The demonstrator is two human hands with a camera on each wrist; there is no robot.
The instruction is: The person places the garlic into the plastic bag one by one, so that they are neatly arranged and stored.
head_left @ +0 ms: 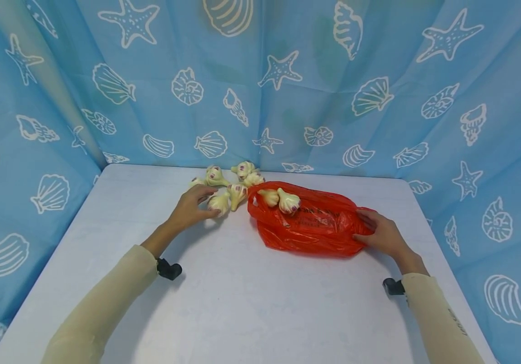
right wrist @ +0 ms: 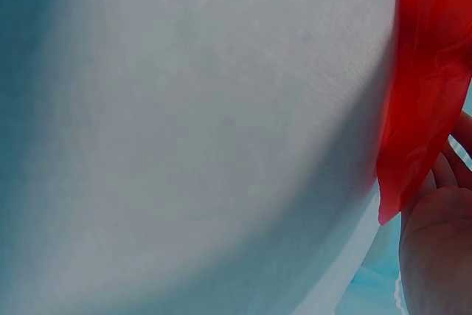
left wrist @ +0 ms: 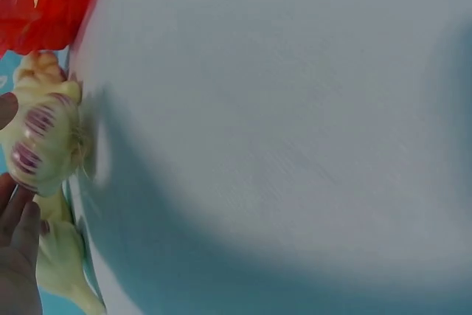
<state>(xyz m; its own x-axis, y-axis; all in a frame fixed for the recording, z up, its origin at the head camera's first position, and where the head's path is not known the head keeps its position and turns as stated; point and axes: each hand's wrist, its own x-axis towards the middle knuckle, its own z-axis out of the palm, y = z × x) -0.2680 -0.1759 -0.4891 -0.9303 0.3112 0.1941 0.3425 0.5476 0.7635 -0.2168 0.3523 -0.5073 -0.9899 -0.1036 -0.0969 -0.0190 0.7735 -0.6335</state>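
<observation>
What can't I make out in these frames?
Lettering on the red plastic bag: head view, too small and creased to read.
Far-left garlic bulb, lower part: head view, hidden by the left hand.
Right hand, partly: right wrist view, cut off by the right edge.

The garlic bulbs (head_left: 219,202) are pale creamy yellow, marked with patches of purple stripes. The bag (head_left: 305,240) is bright, glossy red with dark printed lettering. The surface (head_left: 260,308) is plain white. The curtain (head_left: 305,45) is light blue, patterned with white outlined starfish and seashells. The sleeves (head_left: 105,296) are beige, the right one bearing dark lettering; the wrist cameras (head_left: 169,269) are black.
</observation>
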